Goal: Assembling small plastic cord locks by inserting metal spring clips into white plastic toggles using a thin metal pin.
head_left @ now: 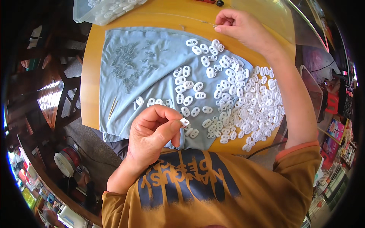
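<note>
My left hand (156, 129) is above the cloth's near edge, thumb and forefinger pinched on a small white plastic cord lock (184, 122). At the far side of the table, my right hand (237, 26) has its fingertips pressed together at the end of a thin pale thread (167, 14), which runs off leftward over the wood. Whatever else sits between those fingertips is too small to make out. More white two-hole cord locks (197, 86) lie loose between my hands, on the blue-grey cloth (152, 72).
A large heap of white cord-lock parts (262, 102) spreads over the right of the yellow table (91, 76). Small spring-like grey pieces (127, 60) lie on the cloth's left, with thin tan sticks (113, 107) nearer me. A clear plastic tub (85, 11) of white parts stands at far left.
</note>
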`<state>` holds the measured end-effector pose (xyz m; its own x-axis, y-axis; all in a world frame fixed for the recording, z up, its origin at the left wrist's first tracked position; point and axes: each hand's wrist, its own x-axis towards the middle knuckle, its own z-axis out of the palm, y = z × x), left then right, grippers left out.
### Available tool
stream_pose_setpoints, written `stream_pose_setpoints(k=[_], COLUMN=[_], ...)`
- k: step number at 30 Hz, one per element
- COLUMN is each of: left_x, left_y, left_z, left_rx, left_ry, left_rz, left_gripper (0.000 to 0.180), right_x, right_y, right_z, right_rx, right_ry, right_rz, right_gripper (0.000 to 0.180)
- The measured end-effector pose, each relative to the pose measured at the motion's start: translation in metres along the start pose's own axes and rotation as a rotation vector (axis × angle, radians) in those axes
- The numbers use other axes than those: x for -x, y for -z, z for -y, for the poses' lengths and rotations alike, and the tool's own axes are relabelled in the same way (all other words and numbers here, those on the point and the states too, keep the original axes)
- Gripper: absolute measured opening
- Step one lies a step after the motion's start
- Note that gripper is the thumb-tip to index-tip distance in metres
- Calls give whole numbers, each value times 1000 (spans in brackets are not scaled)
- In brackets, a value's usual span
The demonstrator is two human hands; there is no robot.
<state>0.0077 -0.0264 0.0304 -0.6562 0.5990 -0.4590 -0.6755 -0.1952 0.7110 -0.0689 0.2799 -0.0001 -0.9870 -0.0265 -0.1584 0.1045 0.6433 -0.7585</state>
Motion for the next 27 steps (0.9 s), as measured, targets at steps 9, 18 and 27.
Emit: stream_pose_setpoints(k=[9, 18, 27], left_x=[-4, -6, -3], left_y=[3, -4, -1], left_z=[2, -5, -4], left_rx=[-7, 59, 97], left_ry=[2, -122, -217], left_rz=[-45, -131, 9], left_gripper=[8, 21, 14], right_x=[-1, 27, 111], right_y=[-2, -13, -60], right_z=[3, 24, 118], right_rx=[125, 11, -688], right_ry=[-14, 2, -42], right_rz=[-12, -163, 27], right_gripper=[14, 8, 14])
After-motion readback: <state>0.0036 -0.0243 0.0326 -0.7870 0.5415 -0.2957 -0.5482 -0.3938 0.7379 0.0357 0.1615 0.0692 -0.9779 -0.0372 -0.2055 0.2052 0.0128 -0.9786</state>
